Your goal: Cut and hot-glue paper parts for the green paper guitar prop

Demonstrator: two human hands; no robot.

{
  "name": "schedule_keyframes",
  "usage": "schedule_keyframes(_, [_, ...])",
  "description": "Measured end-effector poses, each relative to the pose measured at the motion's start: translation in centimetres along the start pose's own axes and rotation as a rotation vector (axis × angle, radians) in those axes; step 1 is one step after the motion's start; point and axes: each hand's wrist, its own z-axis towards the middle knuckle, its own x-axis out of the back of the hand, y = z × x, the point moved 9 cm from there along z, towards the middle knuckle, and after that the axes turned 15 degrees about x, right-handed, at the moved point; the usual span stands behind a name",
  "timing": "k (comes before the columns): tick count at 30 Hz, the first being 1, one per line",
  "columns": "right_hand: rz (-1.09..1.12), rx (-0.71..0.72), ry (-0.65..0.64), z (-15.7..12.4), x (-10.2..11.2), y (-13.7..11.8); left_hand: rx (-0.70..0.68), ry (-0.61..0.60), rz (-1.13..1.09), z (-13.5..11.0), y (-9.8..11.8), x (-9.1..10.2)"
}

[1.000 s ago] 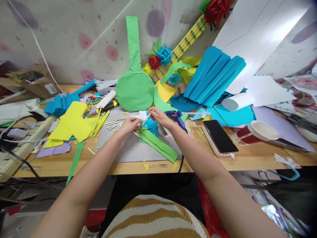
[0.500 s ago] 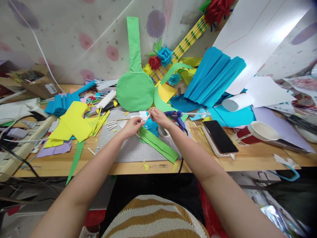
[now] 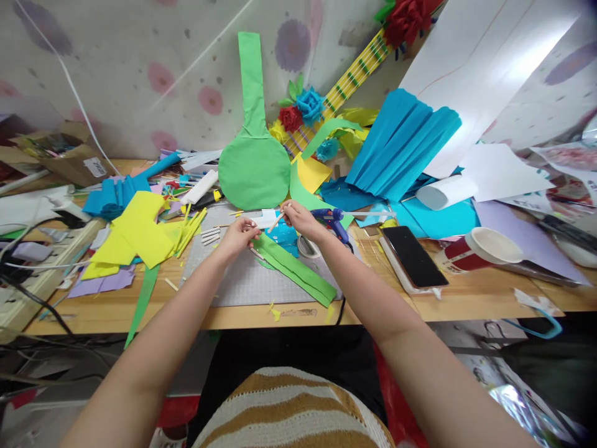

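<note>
My right hand [image 3: 297, 218] is closed in a pinch on a thin, pale stick [image 3: 276, 222], which points down and to the left. To the left, my left hand [image 3: 239, 238] has its fingertips pressed together, apart from that stick; what they hold is too small to make out. Just below its fingertips a short whitish piece [image 3: 256, 253] shows. Beside it begins a folded green paper strip [image 3: 296, 270], slanting over the grey cutting mat [image 3: 242, 289]. Several short white sticks [image 3: 211, 235] lie left of my left hand. Behind both hands leans a green paper-covered banjo shape [image 3: 254, 168].
A blue glue gun [image 3: 332, 219] and a roll of tape [image 3: 308, 247] are by my right hand. Further right are a phone [image 3: 415, 256] and a paper cup [image 3: 485, 250]. Yellow paper [image 3: 140, 230] lies left; pleated blue paper [image 3: 401, 146] stands behind.
My left hand has moved left, away from the stick, leaving it in my right hand alone. More of the green strip's upper end shows. My right hand has barely moved.
</note>
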Motion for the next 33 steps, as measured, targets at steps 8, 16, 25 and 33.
schedule_keyframes(8, [-0.243, 0.189, -0.069, -0.1, -0.3, -4.3, 0.136, -0.027, 0.057, -0.3, -0.6, -1.8])
schedule_keyframes(16, [-0.388, 0.334, -0.114, -1.2, -1.9, -6.8, 0.18, 0.121, 0.026, 0.8, -0.9, -1.1])
schedule_keyframes(25, [-0.029, 0.128, 0.245, -1.4, 2.0, -3.1, 0.065, 0.198, -0.01, 1.6, -0.8, 0.5])
schedule_keyframes(33, [0.372, -0.055, 0.181, -1.9, 0.2, 0.4, 0.176, -0.072, -0.127, 0.2, -0.8, -2.0])
